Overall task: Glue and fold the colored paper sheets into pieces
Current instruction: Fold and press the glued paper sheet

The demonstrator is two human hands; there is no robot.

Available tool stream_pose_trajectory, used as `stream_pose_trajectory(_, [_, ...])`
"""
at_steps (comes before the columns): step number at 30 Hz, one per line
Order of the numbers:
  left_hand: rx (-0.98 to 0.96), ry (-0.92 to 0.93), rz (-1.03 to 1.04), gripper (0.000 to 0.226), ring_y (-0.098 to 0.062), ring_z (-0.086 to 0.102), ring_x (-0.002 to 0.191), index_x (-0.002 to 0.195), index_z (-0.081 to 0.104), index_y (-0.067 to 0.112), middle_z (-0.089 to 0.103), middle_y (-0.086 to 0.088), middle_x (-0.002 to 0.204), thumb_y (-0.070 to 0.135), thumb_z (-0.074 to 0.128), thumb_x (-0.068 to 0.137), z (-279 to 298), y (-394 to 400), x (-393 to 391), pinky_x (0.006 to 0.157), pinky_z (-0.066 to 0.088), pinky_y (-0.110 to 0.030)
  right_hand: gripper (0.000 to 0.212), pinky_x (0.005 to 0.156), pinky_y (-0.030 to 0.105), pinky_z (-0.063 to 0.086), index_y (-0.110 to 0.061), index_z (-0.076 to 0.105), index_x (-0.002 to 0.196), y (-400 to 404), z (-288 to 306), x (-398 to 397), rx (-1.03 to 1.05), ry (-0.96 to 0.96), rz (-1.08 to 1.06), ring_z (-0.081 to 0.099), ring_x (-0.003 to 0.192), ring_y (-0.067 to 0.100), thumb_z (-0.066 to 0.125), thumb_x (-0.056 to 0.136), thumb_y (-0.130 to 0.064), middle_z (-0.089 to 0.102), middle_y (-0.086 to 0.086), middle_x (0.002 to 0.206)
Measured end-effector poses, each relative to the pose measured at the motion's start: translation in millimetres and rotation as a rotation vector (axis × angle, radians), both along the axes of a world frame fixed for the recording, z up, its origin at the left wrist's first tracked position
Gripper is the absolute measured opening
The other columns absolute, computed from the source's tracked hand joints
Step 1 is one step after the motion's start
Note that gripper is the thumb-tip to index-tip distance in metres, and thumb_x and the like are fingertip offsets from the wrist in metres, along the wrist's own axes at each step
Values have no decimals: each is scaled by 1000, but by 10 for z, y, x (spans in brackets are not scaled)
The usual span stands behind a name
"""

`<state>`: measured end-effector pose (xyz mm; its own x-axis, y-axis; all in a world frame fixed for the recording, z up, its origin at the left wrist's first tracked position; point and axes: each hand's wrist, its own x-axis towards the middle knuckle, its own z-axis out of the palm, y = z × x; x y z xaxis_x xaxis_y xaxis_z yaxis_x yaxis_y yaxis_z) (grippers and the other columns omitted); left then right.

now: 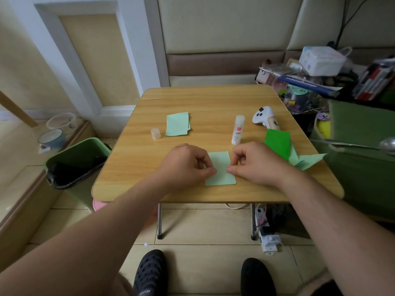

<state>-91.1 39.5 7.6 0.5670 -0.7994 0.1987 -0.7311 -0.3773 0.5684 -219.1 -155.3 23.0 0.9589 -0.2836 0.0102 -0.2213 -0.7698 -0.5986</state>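
Both hands are down on the pale green sheet (220, 169) near the front edge of the wooden folding table (213, 103), the left hand (185, 162) pinching its left edge and the right hand (253, 162) pinching its right edge, fingers curled tight, so this looks like the fold being squared up. Next, I'd say, comes a firm crease or a reach for the uncapped glue stick (237, 130), its cap (155, 133) lying beside the finished pale pieces (177, 124). Dark green paper (277, 144) waits at right by a white controller (264, 117); a green bin (81, 154) stands on the tiled floor.

Left hand (188, 162) and right hand (254, 162) pinch the pale green sheet's (221, 169) side edges.
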Motion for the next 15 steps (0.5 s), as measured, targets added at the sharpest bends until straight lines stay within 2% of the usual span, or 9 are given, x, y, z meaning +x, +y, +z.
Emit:
stream_pose_trajectory(4, [30, -127, -8, 17, -2, 55, 83, 76, 70, 38, 64, 22, 68, 54, 71, 76, -116, -76, -93, 83, 50, -34, 23, 55, 25, 38, -26, 68, 71, 50, -51, 28, -57, 52, 12, 45, 50, 4, 89, 78, -35, 51, -10, 57])
stream_pose_trajectory(7, [48, -139, -20, 20, -2, 55, 81, 73, 66, 42, 63, 24, 66, 62, 63, 72, -144, -95, -89, 85, 51, -39, 23, 56, 25, 40, -26, 70, 72, 69, -57, 23, -46, 67, 26, 45, 52, 3, 90, 78, -36, 52, -11, 58])
stream_pose_trajectory(10, [93, -135, -79, 26, 0, 54, 87, 73, 67, 45, 64, 25, 70, 69, 63, 66, -97, -70, -54, 87, 50, -38, 25, 55, 25, 39, -25, 71, 72, 85, -52, 10, 9, 113, 63, 43, 49, 1, 93, 73, -36, 51, -18, 50])
stream_pose_trajectory(12, [140, -105, -130, 33, 1, 53, 93, 76, 69, 46, 66, 26, 74, 75, 67, 60, -45, -17, 6, 87, 49, -32, 27, 54, 24, 38, -24, 72, 72, 85, -44, -6, 36, 143, 83, 43, 48, 0, 96, 70, -37, 50, -22, 47])
stream_pose_trajectory(15, [154, -35, -125, 49, 0, 55, 96, 83, 74, 42, 68, 22, 77, 82, 72, 54, -4, 57, 123, 84, 49, -29, 26, 52, 21, 37, -24, 74, 74, 61, -36, -12, 67, 122, 55, 43, 49, 1, 94, 71, -40, 51, -18, 49])
